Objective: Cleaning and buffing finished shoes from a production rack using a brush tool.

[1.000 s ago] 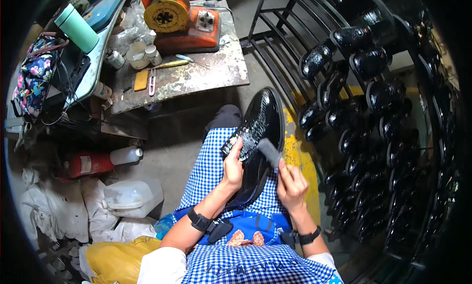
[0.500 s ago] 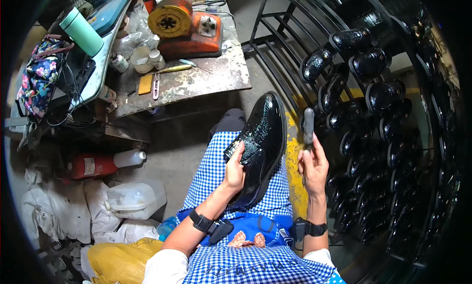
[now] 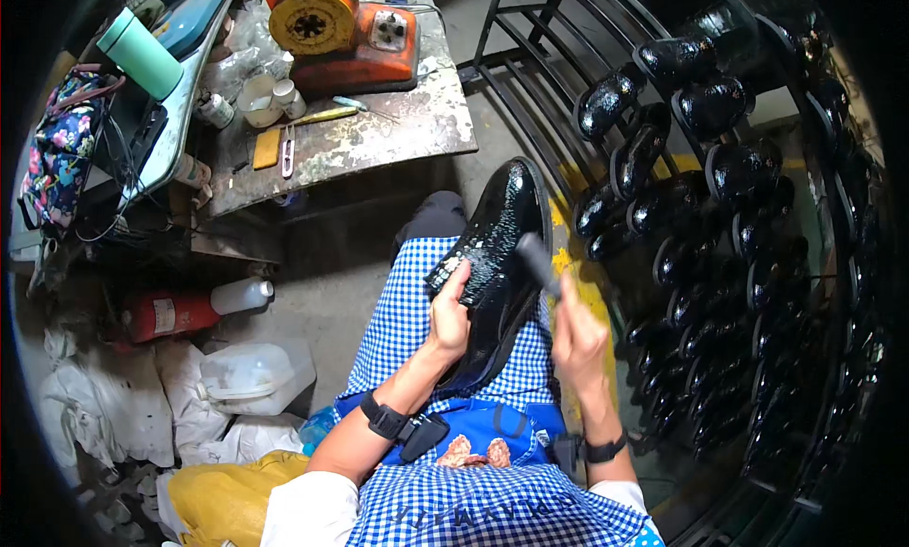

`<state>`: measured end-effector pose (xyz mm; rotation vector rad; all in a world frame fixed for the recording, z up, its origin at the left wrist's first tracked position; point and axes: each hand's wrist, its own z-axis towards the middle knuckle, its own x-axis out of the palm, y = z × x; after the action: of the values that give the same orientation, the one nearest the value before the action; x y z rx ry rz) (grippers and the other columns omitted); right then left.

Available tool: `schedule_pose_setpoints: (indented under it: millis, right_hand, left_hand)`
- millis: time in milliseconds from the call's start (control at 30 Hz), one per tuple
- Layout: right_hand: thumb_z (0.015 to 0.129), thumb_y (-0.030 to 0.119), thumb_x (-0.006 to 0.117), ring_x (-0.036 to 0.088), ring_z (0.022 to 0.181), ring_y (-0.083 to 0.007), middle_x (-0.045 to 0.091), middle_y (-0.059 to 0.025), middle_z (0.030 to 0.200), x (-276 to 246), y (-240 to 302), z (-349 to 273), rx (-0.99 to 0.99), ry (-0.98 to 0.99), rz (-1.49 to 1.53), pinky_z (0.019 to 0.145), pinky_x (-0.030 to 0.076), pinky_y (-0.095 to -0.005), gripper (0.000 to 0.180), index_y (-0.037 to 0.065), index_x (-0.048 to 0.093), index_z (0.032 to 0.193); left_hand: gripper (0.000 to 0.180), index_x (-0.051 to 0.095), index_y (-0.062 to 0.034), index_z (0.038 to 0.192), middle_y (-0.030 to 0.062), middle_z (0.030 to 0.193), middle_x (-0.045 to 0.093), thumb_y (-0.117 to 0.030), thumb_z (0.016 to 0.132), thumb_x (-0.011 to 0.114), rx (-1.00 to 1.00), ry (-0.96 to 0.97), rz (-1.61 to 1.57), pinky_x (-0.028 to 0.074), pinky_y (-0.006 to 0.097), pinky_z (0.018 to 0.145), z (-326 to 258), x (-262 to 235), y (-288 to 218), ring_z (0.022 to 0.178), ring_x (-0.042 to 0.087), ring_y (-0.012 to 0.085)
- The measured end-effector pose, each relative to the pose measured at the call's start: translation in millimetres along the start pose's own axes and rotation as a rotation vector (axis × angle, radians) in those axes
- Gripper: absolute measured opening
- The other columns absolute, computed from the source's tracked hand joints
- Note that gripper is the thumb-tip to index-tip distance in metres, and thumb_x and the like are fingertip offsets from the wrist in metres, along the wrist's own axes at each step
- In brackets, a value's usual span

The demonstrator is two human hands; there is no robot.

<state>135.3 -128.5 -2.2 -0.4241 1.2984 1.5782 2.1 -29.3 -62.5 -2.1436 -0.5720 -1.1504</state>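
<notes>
A glossy black shoe (image 3: pixel 504 211) rests over my lap on the blue-and-white checked apron (image 3: pixel 402 305), toe pointing away from me. My left hand (image 3: pixel 451 320) grips it near the opening, thumb on top and the other fingers hidden beneath. To the right of the shoe, my right hand (image 3: pixel 579 337) is closed around a short, dark grey stick-shaped tool (image 3: pixel 537 259). The tool's blunt end lies over the shoe's right edge. Whether it touches the leather I cannot tell, and its exact kind is unclear.
At the right, a black metal rack (image 3: pixel 530 102) holds many shiny black shoes. Ahead on the left stands a worn workbench (image 3: pixel 417 135) with an orange machine (image 3: pixel 360 59), small jars and a yellow block (image 3: pixel 266 149). A translucent jug (image 3: pixel 251 376) and a red container (image 3: pixel 170 312) are at the left.
My right hand has moved left toward the shoe, and the tool has tipped from upright to slanting over the shoe's edge. My left hand keeps its hold.
</notes>
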Motion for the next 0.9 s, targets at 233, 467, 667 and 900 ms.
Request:
schedule_pose_setpoints:
  millis: [233, 467, 667, 900]
  right_hand:
    - [0.079, -0.001, 0.055, 0.048, 0.045, -0.0260, 0.048, -0.0144, 0.059, 0, 2, -17, -0.118, 0.136, -0.006, 0.045, 0.038, -0.0359, 0.041, -0.001, 0.050, 0.119]
    - [0.080, 0.000, 0.055, 0.049, 0.046, -0.0246, 0.048, -0.0138, 0.058, 3, 2, -12, -0.186, 0.150, -0.022, 0.044, 0.038, -0.0347, 0.039, 0.001, 0.052, 0.118]
    - [0.078, 0.001, 0.056, 0.051, 0.047, -0.0228, 0.048, -0.0124, 0.057, 3, -5, 11, -0.137, 0.062, -0.081, 0.045, 0.040, -0.0331, 0.039, 0.002, 0.054, 0.117]
    - [0.076, 0.004, 0.058, 0.049, 0.045, -0.0194, 0.049, -0.0094, 0.057, -2, -26, 26, -0.036, -0.027, -0.107, 0.044, 0.040, -0.0314, 0.041, 0.003, 0.053, 0.117]
  left_hand:
    - [0.039, 0.049, 0.0028, 0.117, 0.0135, 0.113, 0.057, -0.025, 0.093, 0.034, -0.024, 0.013, -0.023, 0.041, 0.034, 0.093, 3, -4, 0, 0.101, 0.056, 0.0237]
    - [0.037, 0.045, 0.0051, 0.120, 0.0141, 0.117, 0.053, -0.018, 0.094, 0.031, -0.054, 0.079, -0.084, 0.040, 0.032, 0.096, 6, -8, -4, 0.106, 0.052, 0.0220]
    - [0.036, 0.047, 0.0036, 0.118, 0.0118, 0.116, 0.054, -0.019, 0.094, 0.033, -0.037, 0.028, -0.017, 0.039, 0.031, 0.094, 1, -2, -2, 0.104, 0.053, 0.0209]
    - [0.036, 0.048, 0.0015, 0.117, 0.0113, 0.115, 0.055, -0.023, 0.093, 0.036, -0.016, 0.091, 0.012, 0.040, 0.033, 0.094, 2, -6, -3, 0.105, 0.053, 0.0205]
